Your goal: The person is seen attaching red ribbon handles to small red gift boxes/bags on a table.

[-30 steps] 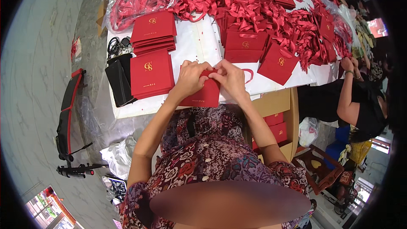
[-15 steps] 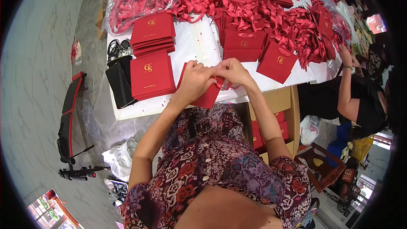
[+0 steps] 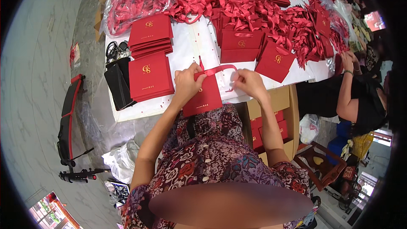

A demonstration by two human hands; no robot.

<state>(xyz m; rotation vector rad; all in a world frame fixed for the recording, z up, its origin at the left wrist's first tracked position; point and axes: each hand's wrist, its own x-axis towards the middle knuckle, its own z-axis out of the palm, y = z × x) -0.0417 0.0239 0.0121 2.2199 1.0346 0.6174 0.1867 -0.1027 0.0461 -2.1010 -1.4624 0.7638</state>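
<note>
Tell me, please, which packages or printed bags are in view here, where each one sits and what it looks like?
Red paper bag: flat, gold emblem, at the table's near edge, pinned by the left hand; the right hand pulls its red ribbon.
Near stack of flat bags: left of it, red with gold emblems.
Far stack: behind that, the same kind.
Standing bags: centre-right, among loose ribbons.
Cardboard box: under the table edge, holding red bags.

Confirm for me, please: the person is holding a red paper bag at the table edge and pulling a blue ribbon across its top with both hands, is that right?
Not quite: the ribbon is red, not blue, as the head view shows. The left hand and right hand do hold it over the red paper bag at the table edge.
</note>
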